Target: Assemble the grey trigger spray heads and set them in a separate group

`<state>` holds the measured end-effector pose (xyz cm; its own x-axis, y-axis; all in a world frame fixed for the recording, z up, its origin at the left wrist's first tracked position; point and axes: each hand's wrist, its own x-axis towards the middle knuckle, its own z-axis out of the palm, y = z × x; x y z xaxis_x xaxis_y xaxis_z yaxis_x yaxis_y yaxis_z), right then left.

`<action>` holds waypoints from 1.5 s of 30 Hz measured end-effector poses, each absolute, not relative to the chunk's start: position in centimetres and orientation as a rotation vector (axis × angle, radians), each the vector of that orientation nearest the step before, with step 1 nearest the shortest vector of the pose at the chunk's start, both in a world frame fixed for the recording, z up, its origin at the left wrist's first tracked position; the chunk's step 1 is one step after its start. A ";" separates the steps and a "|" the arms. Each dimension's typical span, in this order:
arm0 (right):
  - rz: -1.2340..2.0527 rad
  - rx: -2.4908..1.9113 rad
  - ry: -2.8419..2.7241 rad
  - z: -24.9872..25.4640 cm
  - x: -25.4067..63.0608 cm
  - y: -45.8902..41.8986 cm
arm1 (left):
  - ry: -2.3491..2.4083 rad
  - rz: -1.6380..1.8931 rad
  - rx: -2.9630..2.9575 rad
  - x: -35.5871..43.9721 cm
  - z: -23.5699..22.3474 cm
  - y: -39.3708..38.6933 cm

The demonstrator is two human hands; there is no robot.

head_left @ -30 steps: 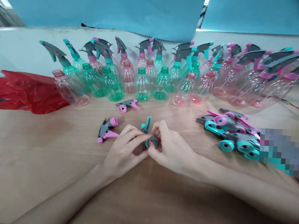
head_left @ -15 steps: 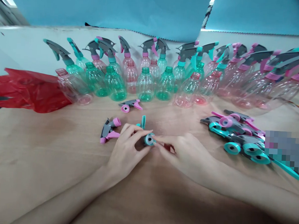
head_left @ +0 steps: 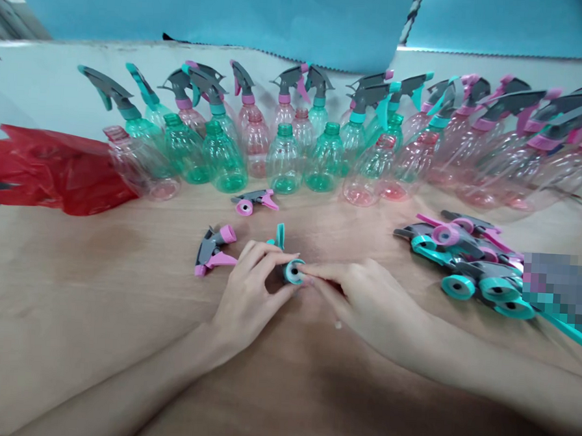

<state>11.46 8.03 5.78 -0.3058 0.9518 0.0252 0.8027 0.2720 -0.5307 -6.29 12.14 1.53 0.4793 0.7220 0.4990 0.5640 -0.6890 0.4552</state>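
My left hand (head_left: 250, 294) is closed around a grey and teal trigger spray head (head_left: 295, 272), whose round collar opening faces me. My right hand (head_left: 372, 297) pinches at the collar's right rim with thumb and index finger. The teal trigger sticks up beyond my left fingertips. A tiny pale bit (head_left: 338, 324) shows just below my right hand. Left of my left hand lies a grey and pink spray head (head_left: 214, 252). Another pink spray head (head_left: 254, 203) rests farther back.
A pile of pink and teal spray heads (head_left: 469, 260) lies to the right. Along the wall stand several clear pink and green bottles (head_left: 284, 162), some topped with spray heads, others open-necked. A red plastic bag (head_left: 59, 170) sits at the left on the wooden table (head_left: 97, 286).
My right fingers have shifted slightly over the collar. The tiny pale bit now shows below my right hand. The whole view has moved a little.
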 end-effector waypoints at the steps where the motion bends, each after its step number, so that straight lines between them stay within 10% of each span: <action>1: 0.610 -1.604 -2.216 5.8 11.4 8.0 | 1.105 1.007 2.488 -6.3 1.5 12.1; 45: 0.710 -1.470 -1.957 3.1 11.5 8.8 | 1.075 1.015 2.480 -6.4 1.2 12.3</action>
<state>11.46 8.82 3.12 -0.2204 0.9660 0.1354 0.6544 0.2494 -0.7138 -6.42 12.29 1.20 0.4837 0.7178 0.5008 0.5411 -0.6950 0.4736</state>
